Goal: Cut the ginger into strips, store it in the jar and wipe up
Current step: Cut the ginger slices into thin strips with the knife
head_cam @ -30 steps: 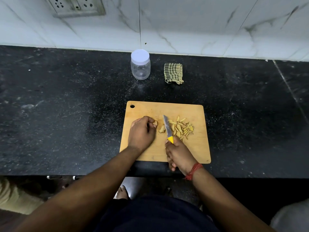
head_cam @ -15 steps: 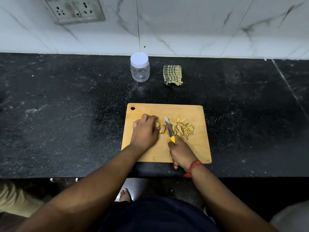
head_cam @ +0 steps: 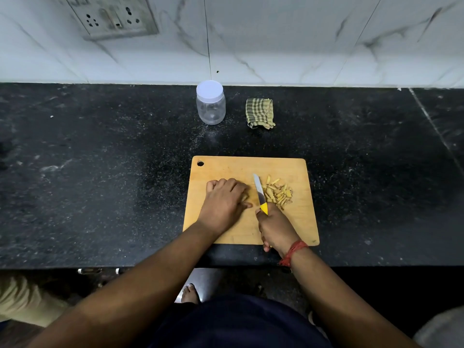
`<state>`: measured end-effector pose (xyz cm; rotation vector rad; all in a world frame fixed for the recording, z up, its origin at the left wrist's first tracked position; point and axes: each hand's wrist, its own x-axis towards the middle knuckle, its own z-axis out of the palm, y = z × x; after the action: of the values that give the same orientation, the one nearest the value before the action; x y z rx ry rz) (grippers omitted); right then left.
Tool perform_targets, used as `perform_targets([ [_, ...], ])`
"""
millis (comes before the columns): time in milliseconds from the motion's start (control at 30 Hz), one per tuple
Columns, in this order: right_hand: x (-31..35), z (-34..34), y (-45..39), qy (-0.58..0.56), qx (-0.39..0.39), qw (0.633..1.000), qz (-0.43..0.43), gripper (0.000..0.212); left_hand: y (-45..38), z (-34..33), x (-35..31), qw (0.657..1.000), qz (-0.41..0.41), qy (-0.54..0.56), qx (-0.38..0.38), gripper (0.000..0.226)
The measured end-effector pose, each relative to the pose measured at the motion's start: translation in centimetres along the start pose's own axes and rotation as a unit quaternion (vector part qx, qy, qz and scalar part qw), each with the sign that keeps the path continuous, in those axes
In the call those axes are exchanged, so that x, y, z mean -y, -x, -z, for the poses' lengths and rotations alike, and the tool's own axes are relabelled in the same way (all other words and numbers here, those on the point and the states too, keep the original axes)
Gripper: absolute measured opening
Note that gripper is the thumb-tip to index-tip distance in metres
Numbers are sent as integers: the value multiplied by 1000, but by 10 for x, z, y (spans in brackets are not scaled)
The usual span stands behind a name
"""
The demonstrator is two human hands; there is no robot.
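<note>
A wooden cutting board point(head_cam: 226, 169) lies on a black counter point(head_cam: 100, 172). The left hand point(head_cam: 223, 202) rests on the board with its fingers curled down; a small bit of ginger seems to peek out under them, but I cannot tell if it is held. The right hand point(head_cam: 276, 228) grips a knife point(head_cam: 259, 193) with a yellow handle, its blade pointing away. Just right of the blade sits a little pile of ginger strips point(head_cam: 277, 193). Farther back stands a clear jar point(head_cam: 211, 106) with its white lid on, and near it a folded checked cloth point(head_cam: 259, 113).
</note>
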<state>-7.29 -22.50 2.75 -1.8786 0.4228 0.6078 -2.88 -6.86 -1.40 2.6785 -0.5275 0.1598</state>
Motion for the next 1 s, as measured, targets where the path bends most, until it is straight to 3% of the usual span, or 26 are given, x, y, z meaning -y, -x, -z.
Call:
perform_targets([
  [100, 1, 0, 1, 12, -3, 1000, 1, 16, 12, -1, 6, 1000, -18, -3, 25, 62],
  [233, 2, -1, 3, 22, -1, 1000, 0, 17, 23, -3, 13, 999, -21, 7, 26, 49],
  [400, 5, -4, 6, 32, 0, 999, 5, 14, 15, 1, 0, 996, 88, 6, 30, 59],
  [533, 7, -4, 10, 34, 3, 999, 10, 16, 12, -2, -8, 992, 122, 22, 31, 61],
  [733, 4, -3, 15, 61, -2, 998, 2, 22, 24, -3, 4, 996, 80, 35, 21, 40],
  [1000, 11, -10, 28, 202, 3, 979, 21, 26, 19, -2, 1, 994, 98, 51, 27, 28],
])
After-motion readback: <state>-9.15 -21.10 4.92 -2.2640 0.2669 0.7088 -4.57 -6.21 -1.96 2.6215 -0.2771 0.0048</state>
